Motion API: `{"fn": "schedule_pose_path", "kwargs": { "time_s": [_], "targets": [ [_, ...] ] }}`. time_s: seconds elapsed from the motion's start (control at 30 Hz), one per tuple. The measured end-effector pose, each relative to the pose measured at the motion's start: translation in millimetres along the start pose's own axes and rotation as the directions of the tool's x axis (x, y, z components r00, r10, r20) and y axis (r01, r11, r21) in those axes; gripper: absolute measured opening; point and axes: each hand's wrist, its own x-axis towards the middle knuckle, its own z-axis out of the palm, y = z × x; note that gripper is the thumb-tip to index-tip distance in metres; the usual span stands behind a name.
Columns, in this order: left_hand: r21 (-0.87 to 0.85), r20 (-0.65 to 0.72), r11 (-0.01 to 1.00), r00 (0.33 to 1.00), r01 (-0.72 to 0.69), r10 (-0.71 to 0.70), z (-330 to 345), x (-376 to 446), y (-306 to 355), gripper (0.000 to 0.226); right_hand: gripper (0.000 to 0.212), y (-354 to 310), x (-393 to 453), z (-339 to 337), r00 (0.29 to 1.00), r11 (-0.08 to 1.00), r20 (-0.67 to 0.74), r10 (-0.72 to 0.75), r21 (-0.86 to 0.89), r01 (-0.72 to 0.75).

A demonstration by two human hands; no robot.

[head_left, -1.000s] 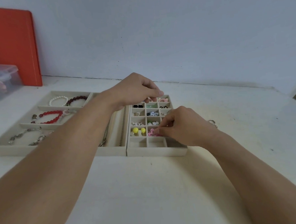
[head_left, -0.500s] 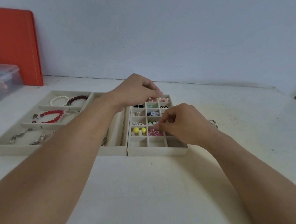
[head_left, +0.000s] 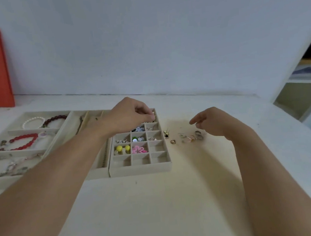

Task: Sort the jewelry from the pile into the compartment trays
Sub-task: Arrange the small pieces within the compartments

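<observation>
Few pieces remain in the pile [head_left: 186, 137] beside the small-compartment tray [head_left: 141, 165], toward the desk's right edge. Right hand [head_left: 211, 123] hovers directly above, fingers loose, holding nothing, clearly nearer. Left hand [head_left: 131, 114] pinches something tiny over the tray's far corner.

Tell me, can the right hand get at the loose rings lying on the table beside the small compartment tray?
Probably yes. The right hand hovers just above the loose rings on the table, fingers relaxed and holding nothing, with nothing between them.
</observation>
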Motion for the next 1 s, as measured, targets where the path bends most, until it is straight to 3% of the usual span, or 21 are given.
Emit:
{"fn": "schedule_pose_path", "kwargs": {
  "time_s": [0.13, 0.23, 0.5, 1.0],
  "targets": [
    [0.004, -0.003, 1.0, 1.0, -0.005, 0.005, 0.5, -1.3, 1.7, 0.009, 0.045, 5.9, -0.5, -3.2, 0.989, 0.98, 0.105, 0.103, -0.18, -0.083],
    [0.006, -0.005, 1.0, 1.0, -0.003, 0.003, 0.3, -1.9, 1.7, 0.01, 0.028, 4.6, -4.3, -4.1, 0.984, 0.972, 0.148, 0.102, -0.226, -0.066],
    [-0.006, 0.015, 1.0, 1.0, 0.002, -0.002, 2.4, -4.1, 3.6, 0.008, 0.007, 0.7, -4.7, 2.4, 0.987, 0.98, 0.148, 0.066, -0.194, -0.037],
    [0.001, 0.022, 1.0, 1.0, -0.007, 0.007, 7.2, -6.0, 8.0, 0.007, 0.016, 3.1, -5.2, 0.1, 0.99, 0.996, 0.134, 0.049, -0.083, -0.038]
  ]
}}
